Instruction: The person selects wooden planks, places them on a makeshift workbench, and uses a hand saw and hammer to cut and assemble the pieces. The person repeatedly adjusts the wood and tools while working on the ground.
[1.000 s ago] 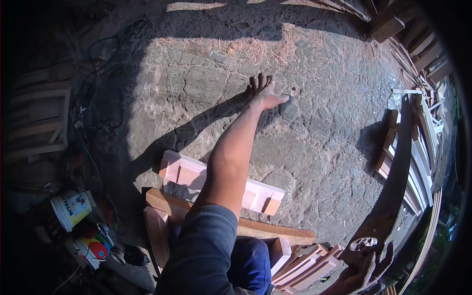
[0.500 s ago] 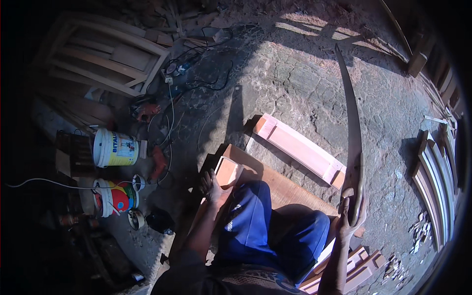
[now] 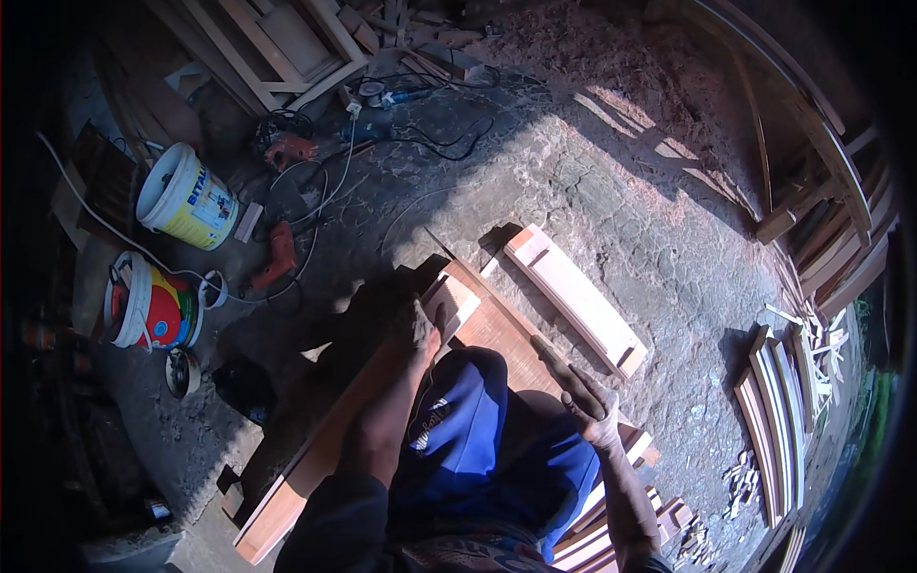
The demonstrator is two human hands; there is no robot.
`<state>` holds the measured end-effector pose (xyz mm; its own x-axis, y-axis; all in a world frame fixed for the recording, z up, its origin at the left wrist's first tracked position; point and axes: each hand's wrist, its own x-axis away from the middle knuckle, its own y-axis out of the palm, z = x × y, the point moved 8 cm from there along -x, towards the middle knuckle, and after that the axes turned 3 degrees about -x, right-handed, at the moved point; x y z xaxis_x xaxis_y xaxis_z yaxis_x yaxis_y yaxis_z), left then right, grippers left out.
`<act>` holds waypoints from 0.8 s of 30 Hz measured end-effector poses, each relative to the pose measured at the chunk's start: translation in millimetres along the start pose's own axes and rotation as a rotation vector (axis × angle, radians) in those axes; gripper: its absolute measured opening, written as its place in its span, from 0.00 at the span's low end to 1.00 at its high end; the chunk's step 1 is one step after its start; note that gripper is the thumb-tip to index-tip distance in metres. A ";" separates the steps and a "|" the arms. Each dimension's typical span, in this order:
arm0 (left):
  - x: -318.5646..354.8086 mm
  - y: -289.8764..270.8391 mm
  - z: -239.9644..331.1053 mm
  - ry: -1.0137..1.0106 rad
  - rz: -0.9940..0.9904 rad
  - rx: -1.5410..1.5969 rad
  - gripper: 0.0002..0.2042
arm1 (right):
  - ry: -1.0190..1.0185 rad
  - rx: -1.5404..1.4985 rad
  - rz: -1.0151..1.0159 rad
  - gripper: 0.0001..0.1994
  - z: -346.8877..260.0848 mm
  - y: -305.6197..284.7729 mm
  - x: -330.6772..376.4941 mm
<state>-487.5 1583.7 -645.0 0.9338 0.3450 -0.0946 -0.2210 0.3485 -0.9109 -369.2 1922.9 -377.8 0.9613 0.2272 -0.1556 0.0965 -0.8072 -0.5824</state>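
Observation:
My right hand (image 3: 594, 416) grips the handle end of a handsaw (image 3: 546, 350), with some fingers stretched along it. The saw shows almost edge-on, its thin blade running toward the far left over a flat brown board (image 3: 492, 320) before my knees. My left hand (image 3: 420, 332) is closed around the side of a long wooden beam (image 3: 454, 304) near its far end. That beam slopes down past my left leg to a pale near end. The blade's tip lies beyond the beam's end; whether its teeth touch wood I cannot tell.
A pale notched timber (image 3: 576, 304) lies on the rough ground ahead. At left stand a white bucket (image 3: 191, 205), a colourful bucket (image 3: 158, 306) and a red power drill (image 3: 277, 256) with cords. Curved wooden strips (image 3: 776, 420) lie at right, beside wood offcuts (image 3: 740, 482).
My right hand has brought the saw down and left, from pointing far ahead to lying across the board toward the beam's end. My left hand stays on the beam. The view has turned.

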 end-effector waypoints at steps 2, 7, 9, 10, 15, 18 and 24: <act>-0.4 -0.2 -101.6 -0.005 0.212 -0.387 0.30 | -0.044 -0.128 -0.098 0.23 -10.1 48.6 -8.7; -27.2 4.0 -112.1 -0.162 0.304 -0.369 0.15 | -0.213 -0.044 -0.220 0.24 12.4 58.8 -22.8; -10.2 9.6 -68.3 -0.112 0.247 -0.374 0.15 | -0.405 0.112 -0.156 0.21 34.0 52.9 -16.2; -11.2 -4.3 -47.5 -0.069 0.352 -0.426 0.13 | -0.347 0.079 -0.174 0.20 41.8 51.5 -22.3; -2.0 -38.2 -87.3 -0.024 0.368 -0.527 0.20 | -0.287 -0.093 -0.278 0.21 41.6 61.1 -35.6; -21.9 -26.8 -77.6 -0.180 0.260 -0.305 0.19 | -0.184 -0.059 -0.373 0.21 61.5 56.5 -41.1; -27.7 -22.1 -73.0 -0.329 0.181 -0.233 0.14 | -0.248 -0.085 -0.318 0.21 65.6 55.7 -34.7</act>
<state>-487.9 1502.8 -651.6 0.7383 0.6547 -0.1624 -0.2681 0.0639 -0.9613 -414.2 1905.7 -457.2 0.7901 0.5883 -0.1721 0.4093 -0.7154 -0.5663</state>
